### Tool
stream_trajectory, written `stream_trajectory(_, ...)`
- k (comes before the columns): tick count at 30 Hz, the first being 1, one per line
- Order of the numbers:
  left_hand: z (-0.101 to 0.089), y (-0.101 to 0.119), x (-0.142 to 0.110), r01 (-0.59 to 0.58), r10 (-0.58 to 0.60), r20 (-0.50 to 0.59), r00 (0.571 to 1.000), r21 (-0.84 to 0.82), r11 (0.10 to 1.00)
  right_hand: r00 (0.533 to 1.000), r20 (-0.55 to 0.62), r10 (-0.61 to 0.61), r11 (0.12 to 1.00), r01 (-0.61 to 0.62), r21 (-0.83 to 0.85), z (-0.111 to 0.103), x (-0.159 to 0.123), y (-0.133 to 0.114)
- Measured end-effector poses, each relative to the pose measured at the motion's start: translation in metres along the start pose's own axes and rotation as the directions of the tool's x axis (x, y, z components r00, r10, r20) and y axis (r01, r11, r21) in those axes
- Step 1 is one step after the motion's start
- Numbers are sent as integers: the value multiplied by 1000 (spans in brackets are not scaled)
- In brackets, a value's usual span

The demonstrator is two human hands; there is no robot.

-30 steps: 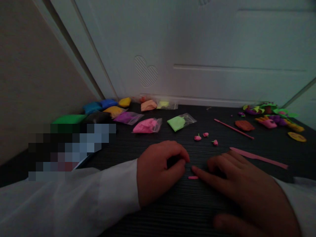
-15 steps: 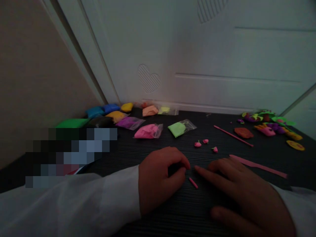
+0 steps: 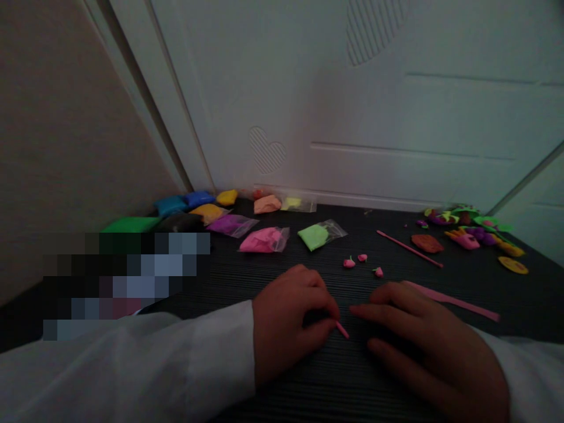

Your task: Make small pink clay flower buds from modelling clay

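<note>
A: Biggest first. 12 = away from the person.
B: White panel (image 3: 352,111) at 12, behind the dark ridged surface (image 3: 282,405).
A: Hands?
B: Left hand (image 3: 293,323): thumb and fingertip together, a pinch. Right hand (image 3: 440,346): loosely open, thumb well off the index finger, nothing visible in it. Index tip points at left's pinch, small gap.
A: Bags?
B: Pink bag (image 3: 259,241) at left hand's 11, light green bag (image 3: 314,237) at its 12. Both flat on the surface, apart.
A: Tools?
B: Flat pink tool (image 3: 458,302), right hand's 1, one end just past the knuckles. Thin pink rod (image 3: 409,249), farther out, between 1 and 2 from the pinch.
A: Small parts?
B: Three pink buds (image 3: 349,264), 1 o'clock from the pinch, clear of both hands.
A: What's pinched?
B: Pink strip (image 3: 343,331). One end at left's fingertips, other sticks out toward 5. Can't tell if it touches down.
</note>
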State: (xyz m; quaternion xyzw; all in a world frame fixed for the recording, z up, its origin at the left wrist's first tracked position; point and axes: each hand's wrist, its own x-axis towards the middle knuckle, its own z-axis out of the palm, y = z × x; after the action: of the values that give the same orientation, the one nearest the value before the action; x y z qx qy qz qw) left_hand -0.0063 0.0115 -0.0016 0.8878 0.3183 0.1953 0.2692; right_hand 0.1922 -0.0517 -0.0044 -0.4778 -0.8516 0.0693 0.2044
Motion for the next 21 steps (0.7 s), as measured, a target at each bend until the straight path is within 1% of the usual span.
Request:
stream_trajectory(7, -2, 1, -1, -36, 37, 16, 999, -20, 999, 1000, -12, -19, 999, 20, 40, -3, -1, 0)
stream_trajectory(9, -2, 0, -1, -51, 51, 22, 998, -22, 998, 1000, -1, -29, 1000, 29, 10, -1, -1, 0)
stream_trajectory(12, -1, -1, -1, -58, 58, 29, 998, -30, 998, 996, 37, -75, 994, 78, -75, 1, 0, -1)
stream_trajectory(15, -1, -2, 0, -37, 38, 27, 999, -50, 998, 991, 60, -122, 984, 129, -122, 3, 1, -1)
stream_trajectory(19, -2, 0, 0, 13, -14, -12, 1000, -78, 997, 988, 72, -138, 978, 147, -149, 8, -1, 2)
stream_trajectory(21, -3, 1, 0, 42, -46, -39, 998, -91, 995, 986, 32, -162, 968, 165, -188, 12, -3, 2)
